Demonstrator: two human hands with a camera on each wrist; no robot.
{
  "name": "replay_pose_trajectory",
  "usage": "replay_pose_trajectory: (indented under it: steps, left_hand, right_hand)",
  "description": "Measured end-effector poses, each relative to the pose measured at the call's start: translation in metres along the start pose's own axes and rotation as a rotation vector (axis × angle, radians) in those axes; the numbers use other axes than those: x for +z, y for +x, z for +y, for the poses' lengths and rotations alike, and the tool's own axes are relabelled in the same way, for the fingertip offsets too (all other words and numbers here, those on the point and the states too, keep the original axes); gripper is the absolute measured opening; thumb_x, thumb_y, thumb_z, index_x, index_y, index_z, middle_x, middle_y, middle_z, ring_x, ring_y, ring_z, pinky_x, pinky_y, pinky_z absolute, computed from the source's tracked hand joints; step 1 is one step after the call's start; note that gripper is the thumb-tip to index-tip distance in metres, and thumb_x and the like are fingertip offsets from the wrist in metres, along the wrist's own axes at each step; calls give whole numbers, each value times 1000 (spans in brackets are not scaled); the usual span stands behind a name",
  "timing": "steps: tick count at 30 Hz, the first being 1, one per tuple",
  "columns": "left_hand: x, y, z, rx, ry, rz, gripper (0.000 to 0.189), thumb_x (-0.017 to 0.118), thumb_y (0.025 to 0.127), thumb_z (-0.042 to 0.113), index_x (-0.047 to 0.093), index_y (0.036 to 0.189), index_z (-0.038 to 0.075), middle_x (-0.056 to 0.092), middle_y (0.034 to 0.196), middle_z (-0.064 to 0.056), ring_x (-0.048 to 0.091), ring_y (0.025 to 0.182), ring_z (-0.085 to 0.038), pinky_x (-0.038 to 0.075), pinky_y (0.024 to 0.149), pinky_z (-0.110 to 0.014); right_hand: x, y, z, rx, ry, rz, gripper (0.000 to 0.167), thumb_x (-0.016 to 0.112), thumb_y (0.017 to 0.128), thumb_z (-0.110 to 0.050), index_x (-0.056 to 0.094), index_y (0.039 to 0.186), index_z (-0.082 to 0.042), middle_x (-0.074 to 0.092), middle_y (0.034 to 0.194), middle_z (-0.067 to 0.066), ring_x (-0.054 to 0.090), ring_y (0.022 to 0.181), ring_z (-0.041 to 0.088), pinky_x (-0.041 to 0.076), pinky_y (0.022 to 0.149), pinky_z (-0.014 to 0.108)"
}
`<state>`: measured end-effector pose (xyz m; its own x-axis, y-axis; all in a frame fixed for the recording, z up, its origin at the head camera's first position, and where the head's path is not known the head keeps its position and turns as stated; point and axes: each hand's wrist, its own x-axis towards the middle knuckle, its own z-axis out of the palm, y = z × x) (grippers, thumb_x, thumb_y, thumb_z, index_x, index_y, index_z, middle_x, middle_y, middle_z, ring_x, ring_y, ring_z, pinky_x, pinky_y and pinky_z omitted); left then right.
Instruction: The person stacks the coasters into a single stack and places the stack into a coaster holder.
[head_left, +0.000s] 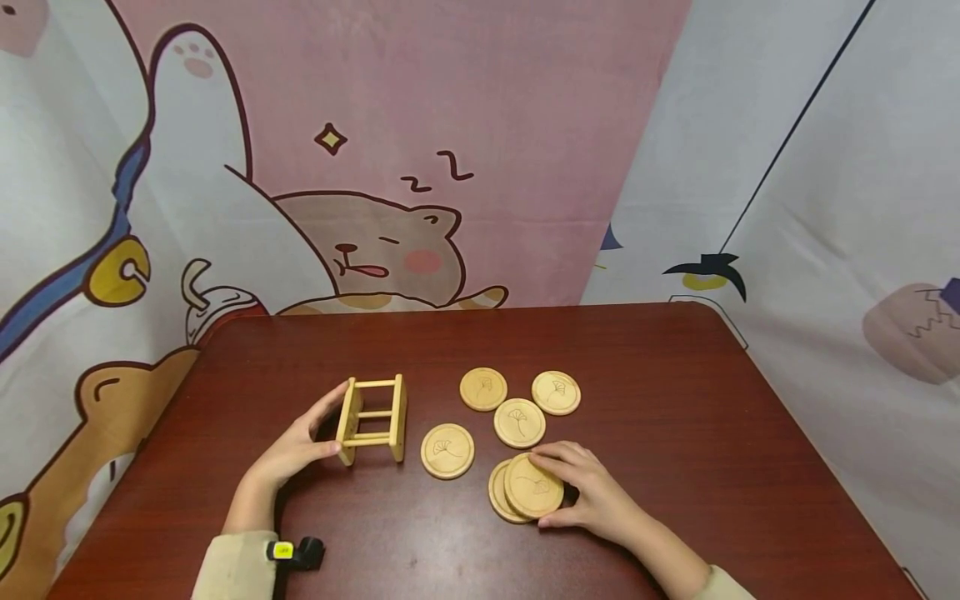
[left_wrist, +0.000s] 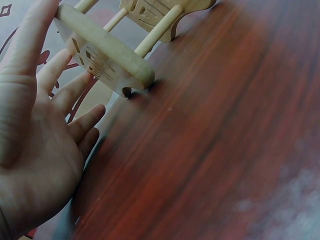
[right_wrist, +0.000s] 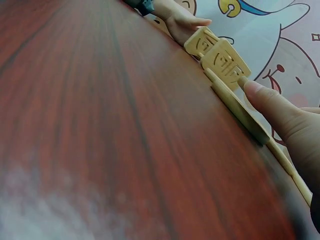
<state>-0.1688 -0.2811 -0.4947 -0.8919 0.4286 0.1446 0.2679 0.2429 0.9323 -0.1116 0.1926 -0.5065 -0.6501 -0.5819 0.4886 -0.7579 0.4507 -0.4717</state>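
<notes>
My left hand (head_left: 288,454) holds a small wooden coaster rack (head_left: 398,417) by its left side panel, thumb at the near end and index finger at the far end. In the left wrist view, the other fingers spread beside the panel's slotted face. My right hand (head_left: 592,492) grips a round wooden coaster (head_left: 534,486) at its edge, between thumb and fingers. This coaster overlaps another coaster (head_left: 498,493) beneath it. Both bear an engraved leaf side or pale wood face. In the right wrist view, the thumb (right_wrist: 277,110) meets a coaster's rim.
Several loose coasters lie flat beyond the right hand: one near the rack (head_left: 447,452), others farther back, such as the middle coaster (head_left: 520,423). The reddish-brown table (head_left: 675,400) ends at a cartoon-printed cloth (head_left: 525,167). A black band (head_left: 300,552) is on the left wrist.
</notes>
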Motion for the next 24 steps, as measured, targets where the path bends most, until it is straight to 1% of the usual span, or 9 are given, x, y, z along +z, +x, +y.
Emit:
replay_pose_trajectory:
  steps: [4, 12, 16, 19, 24]
  left_hand:
    - [0, 0, 0, -4, 4, 2, 90, 78, 80, 17, 25, 153, 22, 23, 155, -11, 17, 138, -36, 12, 100, -67]
    - [0, 0, -1, 4, 7, -3, 90, 77, 81, 18, 24, 153, 22, 23, 155, -11, 21, 138, -22, 12, 100, -67]
    - [0, 0, -1, 7, 6, -2, 90, 77, 81, 17, 24, 153, 22, 23, 155, -11, 22, 138, -19, 12, 101, -67]
    - [0, 0, -1, 3, 8, 1, 90, 78, 81, 16, 24, 153, 22, 23, 155, -11, 22, 138, -21, 12, 101, -67]
    - [0, 0, -1, -7, 7, 2, 91, 78, 80, 14, 24, 153, 23, 23, 155, -11, 20, 138, -29, 13, 101, -67]
  right_hand:
    - [3, 2, -2, -6, -4, -2, 82, 84, 63, -48, 60, 130, -9, 57, 127, 2, 48, 117, 21, 34, 95, 38]
    - [8, 5, -4, -10, -20, -32, 81, 80, 67, -51, 57, 133, -10, 55, 130, 0, 48, 118, 20, 35, 93, 43]
    - [9, 5, -5, -1, -20, -43, 81, 79, 68, -52, 57, 134, -11, 54, 130, 0, 47, 119, 21, 36, 93, 45]
    - [10, 4, -6, 14, -17, -51, 81, 78, 68, -52, 57, 134, -11, 54, 131, -1, 47, 120, 21, 36, 93, 46]
    - [11, 4, -5, 33, -18, -63, 81, 77, 68, -53, 57, 134, -11, 53, 132, -2, 46, 121, 21, 36, 93, 47]
